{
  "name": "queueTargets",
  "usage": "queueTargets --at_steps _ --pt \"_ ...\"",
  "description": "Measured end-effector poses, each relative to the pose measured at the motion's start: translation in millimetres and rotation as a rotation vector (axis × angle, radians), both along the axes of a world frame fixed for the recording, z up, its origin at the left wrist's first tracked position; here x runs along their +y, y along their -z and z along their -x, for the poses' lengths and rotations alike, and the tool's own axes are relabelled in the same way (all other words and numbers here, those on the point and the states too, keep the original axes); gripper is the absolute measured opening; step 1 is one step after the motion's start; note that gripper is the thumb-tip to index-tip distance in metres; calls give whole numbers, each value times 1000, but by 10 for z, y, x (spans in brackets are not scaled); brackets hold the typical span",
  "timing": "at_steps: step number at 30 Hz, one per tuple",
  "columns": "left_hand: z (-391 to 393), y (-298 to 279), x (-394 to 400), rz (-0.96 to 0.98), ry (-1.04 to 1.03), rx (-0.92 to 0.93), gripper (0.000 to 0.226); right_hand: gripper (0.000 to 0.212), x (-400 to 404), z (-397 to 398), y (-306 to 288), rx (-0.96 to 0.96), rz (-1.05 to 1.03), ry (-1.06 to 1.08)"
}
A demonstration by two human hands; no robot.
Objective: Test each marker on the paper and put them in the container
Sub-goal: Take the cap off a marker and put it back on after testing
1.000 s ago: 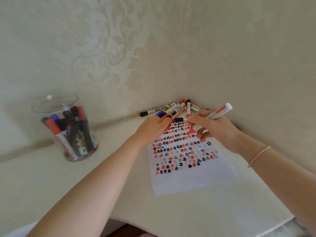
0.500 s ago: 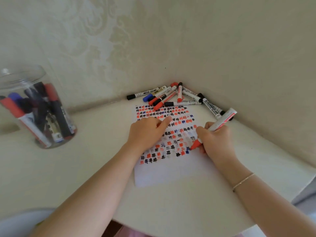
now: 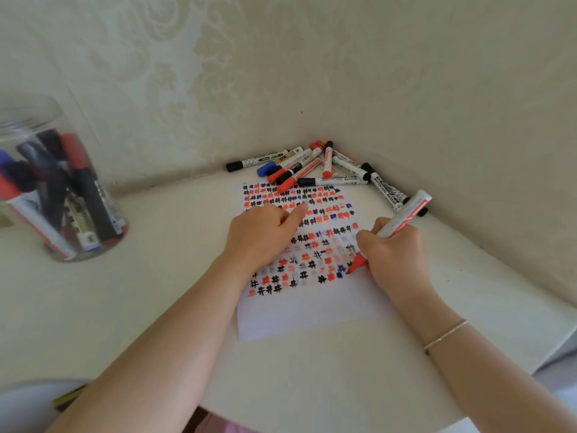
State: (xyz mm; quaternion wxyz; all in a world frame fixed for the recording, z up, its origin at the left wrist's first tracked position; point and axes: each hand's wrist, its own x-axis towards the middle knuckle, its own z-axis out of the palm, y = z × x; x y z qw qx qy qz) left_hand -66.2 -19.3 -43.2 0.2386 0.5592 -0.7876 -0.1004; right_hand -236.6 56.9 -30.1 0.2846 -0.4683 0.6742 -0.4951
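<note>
Testing is the step in hand: the right hand (image 3: pixel 395 254) pinches a red whiteboard marker (image 3: pixel 394 228), tip on the paper (image 3: pixel 307 310), just right of the flat, loosely spread left hand (image 3: pixel 260 235); next I judge recapping, then reaching far left to the clear container (image 3: pixel 56 189)

Container (image 3: pixel 59 195) blurred, cropped at left

Clear glossy plastic container (image 3: pixel 59 195), matt white paper (image 3: pixel 299 317), smooth matt table (image 3: pixel 156 307), embossed wallpaper (image 3: pixel 187 73)
</note>
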Motion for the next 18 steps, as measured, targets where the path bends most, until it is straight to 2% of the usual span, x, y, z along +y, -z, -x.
queueTargets --at_steps 3,8,18 --pt "2 -9 10 -10 2 7 59 32 5 -5 -15 -50 -19 -11" --pt "-1 -6 4 -12 0 -5 59 32 -5 -17 17 23 23 -4" --pt "5 -21 16 -34 -2 -5 58 27 -3 -3 12 -9 -15 -13"
